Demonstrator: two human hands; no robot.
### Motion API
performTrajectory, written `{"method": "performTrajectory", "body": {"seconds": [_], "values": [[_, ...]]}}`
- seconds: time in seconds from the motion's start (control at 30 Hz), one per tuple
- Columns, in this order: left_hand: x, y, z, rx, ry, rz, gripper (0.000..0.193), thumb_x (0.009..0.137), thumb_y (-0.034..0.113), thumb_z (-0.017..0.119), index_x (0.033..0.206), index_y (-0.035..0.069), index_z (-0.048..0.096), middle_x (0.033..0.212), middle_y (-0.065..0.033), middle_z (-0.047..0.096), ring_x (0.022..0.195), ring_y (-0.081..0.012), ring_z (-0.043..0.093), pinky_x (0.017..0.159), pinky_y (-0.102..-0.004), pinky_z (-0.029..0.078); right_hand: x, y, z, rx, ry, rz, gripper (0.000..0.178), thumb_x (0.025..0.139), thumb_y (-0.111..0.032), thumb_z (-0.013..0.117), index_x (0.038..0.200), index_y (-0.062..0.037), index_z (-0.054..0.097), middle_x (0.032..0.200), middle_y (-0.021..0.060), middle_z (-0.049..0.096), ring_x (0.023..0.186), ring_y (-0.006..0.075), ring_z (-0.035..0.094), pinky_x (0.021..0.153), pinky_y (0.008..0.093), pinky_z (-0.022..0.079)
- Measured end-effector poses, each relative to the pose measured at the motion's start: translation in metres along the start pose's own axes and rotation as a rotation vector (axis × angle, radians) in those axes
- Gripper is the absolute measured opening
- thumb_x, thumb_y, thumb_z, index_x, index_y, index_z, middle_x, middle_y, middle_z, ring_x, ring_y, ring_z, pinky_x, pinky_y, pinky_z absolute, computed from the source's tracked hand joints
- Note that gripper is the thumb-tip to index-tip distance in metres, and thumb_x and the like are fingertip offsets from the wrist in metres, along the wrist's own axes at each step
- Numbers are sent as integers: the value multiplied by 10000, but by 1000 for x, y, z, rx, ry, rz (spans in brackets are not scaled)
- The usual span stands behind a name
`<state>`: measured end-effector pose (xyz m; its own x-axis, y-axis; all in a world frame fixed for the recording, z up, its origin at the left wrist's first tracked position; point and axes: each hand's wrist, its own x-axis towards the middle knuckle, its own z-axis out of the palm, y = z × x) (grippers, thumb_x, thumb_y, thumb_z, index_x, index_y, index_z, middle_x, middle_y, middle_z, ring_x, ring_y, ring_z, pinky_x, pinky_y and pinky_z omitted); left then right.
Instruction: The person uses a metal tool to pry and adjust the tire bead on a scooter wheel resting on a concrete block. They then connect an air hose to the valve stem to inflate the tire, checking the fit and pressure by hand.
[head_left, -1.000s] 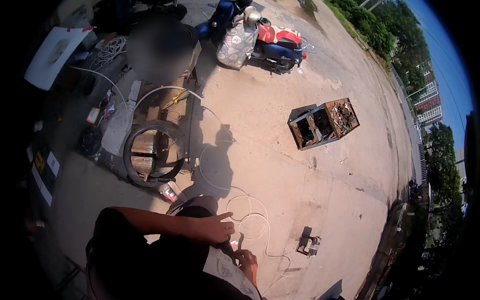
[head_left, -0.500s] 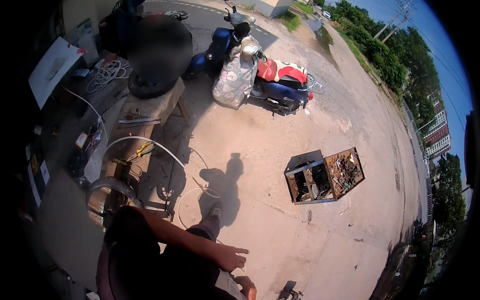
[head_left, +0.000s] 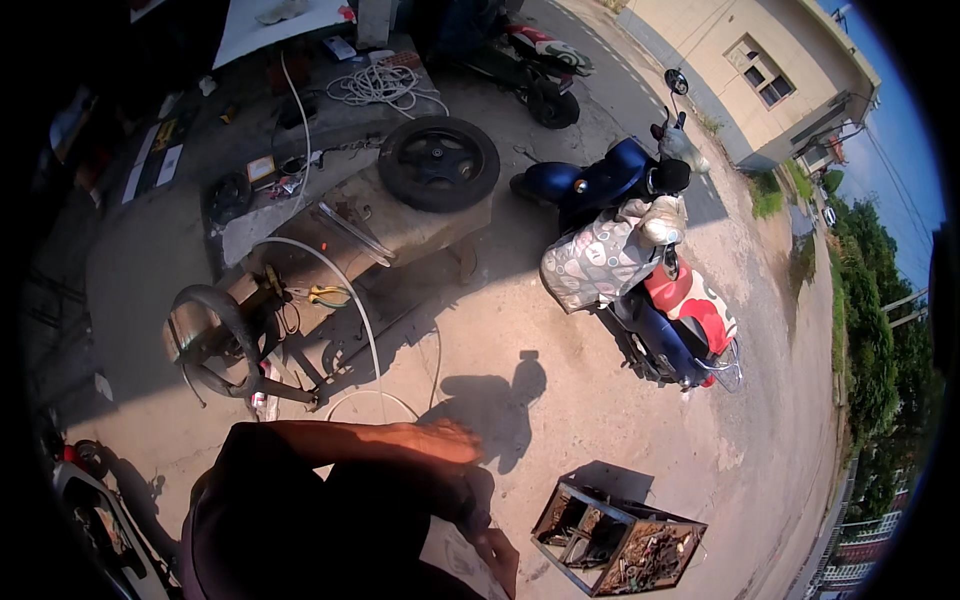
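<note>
My left hand hangs over the concrete in front of my body, its fingers smeared by motion; nothing shows in it. Lower down, at my right side, my right hand dangles with its fingers loosely pointing down and no object visible there. The nearest thing to it is a metal-framed box on the ground, its compartments full of tools and small metal parts. To the left stands a wooden bench bearing a black wheel with a tire, long metal levers and yellow-handled pliers.
A black inner tube or tire hangs at the bench's near end. A pale hose loops down onto the ground. A blue scooter with a patterned cover stands ahead right. Another vehicle is at the lower left.
My view has swung rightward-down to leftward, so bench, scooter and parts box sit differently in the picture. The left hand has come up and nearer the body; its outstretched fingers are now blurred.
</note>
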<state>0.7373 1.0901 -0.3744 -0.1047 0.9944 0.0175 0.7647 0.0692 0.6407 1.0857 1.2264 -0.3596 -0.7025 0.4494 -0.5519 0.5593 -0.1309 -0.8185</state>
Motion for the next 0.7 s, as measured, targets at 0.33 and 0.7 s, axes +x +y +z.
{"method": "performTrajectory", "body": {"seconds": [0.33, 0.7], "values": [[90, -144, -68, -153, 259, -913, 403, 999, 309, 728, 1307, 62, 651, 1278, -139, 651, 1272, -348, 623, 1089, -487, 507, 324, -198, -98, -634, -337, -366, 162, 1010, -110, 704, 1007, 21, 801, 1012, 174, 763, 984, 301, 746, 887, 381, 569], [174, -321, -152, 16, 1036, -1356, 719, 932, 246, 810, 1519, -3, 475, 1569, -240, 474, 1430, -441, 489, 1204, -497, 440, 606, -448, -104, -1277, -661, -972, 103, 931, -203, 768, 917, -102, 781, 983, 55, 737, 948, 299, 714, 842, 463, 529]]}}
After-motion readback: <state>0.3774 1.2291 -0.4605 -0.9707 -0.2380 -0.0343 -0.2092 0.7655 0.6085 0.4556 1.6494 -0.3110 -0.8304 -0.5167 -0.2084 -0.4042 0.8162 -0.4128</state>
